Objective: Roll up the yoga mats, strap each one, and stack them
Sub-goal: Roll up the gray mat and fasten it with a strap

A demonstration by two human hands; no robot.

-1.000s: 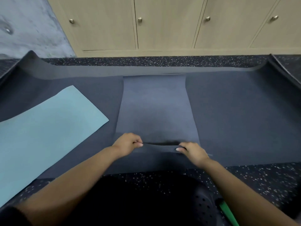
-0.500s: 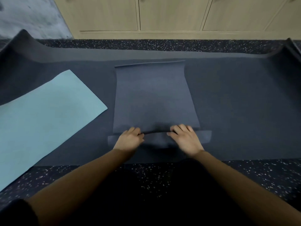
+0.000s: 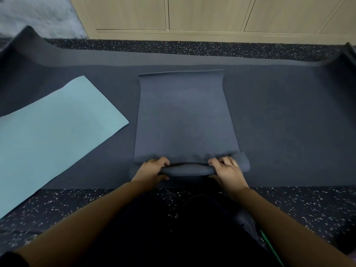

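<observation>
Bare forearms [image 3: 100, 214], plain black trousers [image 3: 183, 237].

We look down on a dark rubber floor flecked with white [image 3: 192, 48]; beyond its far edge runs a row of pale wooden cabinet doors [image 3: 204, 14], and a mottled grey wall patch [image 3: 34, 14] shows at top left

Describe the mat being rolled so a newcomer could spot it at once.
Below the wooden cabinets, a wide dark mat covers the floor. On its middle lies a narrower grey-blue mat, its near end rolled under the left hand and right hand. Unlike the light blue mat lying flat to its left, it is darker and partly rolled.
</observation>
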